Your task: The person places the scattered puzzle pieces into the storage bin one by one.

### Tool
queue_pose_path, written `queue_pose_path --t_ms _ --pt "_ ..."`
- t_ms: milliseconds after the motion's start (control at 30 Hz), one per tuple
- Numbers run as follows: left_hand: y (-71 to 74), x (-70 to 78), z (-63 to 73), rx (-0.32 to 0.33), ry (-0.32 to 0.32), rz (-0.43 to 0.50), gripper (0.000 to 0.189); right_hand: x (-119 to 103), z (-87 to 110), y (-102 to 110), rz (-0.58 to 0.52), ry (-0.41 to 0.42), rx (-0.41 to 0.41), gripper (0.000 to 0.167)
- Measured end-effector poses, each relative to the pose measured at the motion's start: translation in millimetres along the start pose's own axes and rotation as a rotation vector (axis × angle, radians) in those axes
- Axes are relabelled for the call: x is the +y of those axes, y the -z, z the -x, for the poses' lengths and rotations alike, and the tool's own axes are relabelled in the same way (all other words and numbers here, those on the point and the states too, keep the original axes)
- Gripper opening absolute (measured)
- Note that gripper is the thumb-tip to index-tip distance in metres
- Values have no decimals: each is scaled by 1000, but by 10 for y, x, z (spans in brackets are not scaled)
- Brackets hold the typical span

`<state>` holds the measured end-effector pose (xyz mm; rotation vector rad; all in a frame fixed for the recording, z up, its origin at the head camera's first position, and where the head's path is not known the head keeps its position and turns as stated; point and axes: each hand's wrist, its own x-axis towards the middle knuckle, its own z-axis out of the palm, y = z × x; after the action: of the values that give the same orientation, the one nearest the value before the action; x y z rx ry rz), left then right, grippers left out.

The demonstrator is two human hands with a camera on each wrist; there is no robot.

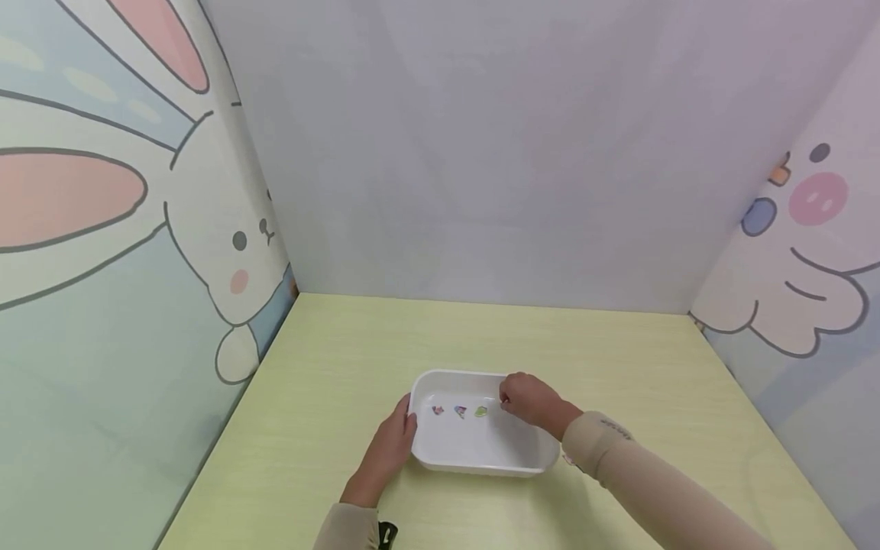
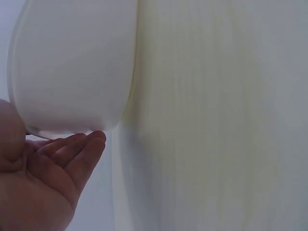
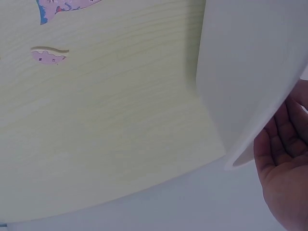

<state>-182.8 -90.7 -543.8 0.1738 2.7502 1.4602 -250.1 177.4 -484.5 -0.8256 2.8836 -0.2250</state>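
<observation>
A white rectangular tray (image 1: pixel 474 466) lies on the table. My left hand (image 1: pixel 393 439) grips its left end, thumb over the rim and fingers against the outer wall; in the left wrist view these fingers (image 2: pixel 84 156) lie along the tray's end. Inside, in a row, are three small flat pieces: a pinkish one (image 1: pixel 438 410), a blue-purple one (image 1: pixel 460 412) and a green one (image 1: pixel 481 411). My right hand (image 1: pixel 532 399) reaches over the right rim with fingers curled down, just right of the green piece. Its fingertips are hidden, so I cannot tell whether it holds something.
On the pale yellow table (image 3: pixel 120 110), to the right of the tray, lie a pink-and-blue tail-shaped piece (image 3: pixel 67 6) and a small purple piece (image 3: pixel 49 57). A grey-white cloth wall (image 1: pixel 481 153) stands behind, with cartoon-printed walls (image 1: pixel 124 351) at both sides.
</observation>
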Motion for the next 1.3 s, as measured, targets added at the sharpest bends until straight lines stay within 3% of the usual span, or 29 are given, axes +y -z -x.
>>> queue_pose_path --t_ms 200,433,667,900,1300 --pt "5 -4 -8 4 -1 -13 46 3 -36 -53 49 18 -23 18" --pt "5 2 -4 -5 7 -4 46 52 -58 -145 104 107 11 20" --pt "20 23 -10 -3 -5 -5 46 25 -80 -187 232 101 -1 25" --pt "19 18 -11 1 -19 -9 45 32 -79 -202 287 109 -3 26" --pt "-20 9 2 7 -29 -10 45 37 -67 -247 242 64 -48 24"
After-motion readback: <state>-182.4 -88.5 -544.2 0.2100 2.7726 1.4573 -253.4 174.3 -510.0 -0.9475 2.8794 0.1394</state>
